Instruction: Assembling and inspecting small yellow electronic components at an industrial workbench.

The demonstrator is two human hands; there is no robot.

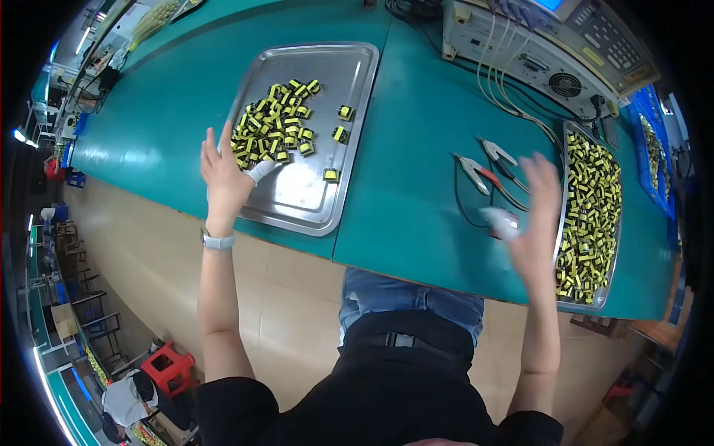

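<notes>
My left hand (225, 182) is spread open at the left edge of a metal tray (297, 201). Its thumb wears a white cover and points toward a pile of small yellow-and-black transformers (277, 119). A few more transformers (331, 175) stand apart on the tray's right side. My right hand (537, 223), smeared by motion, is raised over the table between the test clips and a second tray. Its fingers stretch out and its thumb, also white-covered, stands away from them. Left of it lie a red-handled clip (476, 172) and a pale-handled clip (497, 152).
The second tray (611, 279), full of transformers (591, 215), stands at the right. A bench instrument (535, 59) with cables running to the clips sits at the back right, beside a blue bin (654, 160). The green table's front edge is near my waist. A red stool (169, 368) is at lower left.
</notes>
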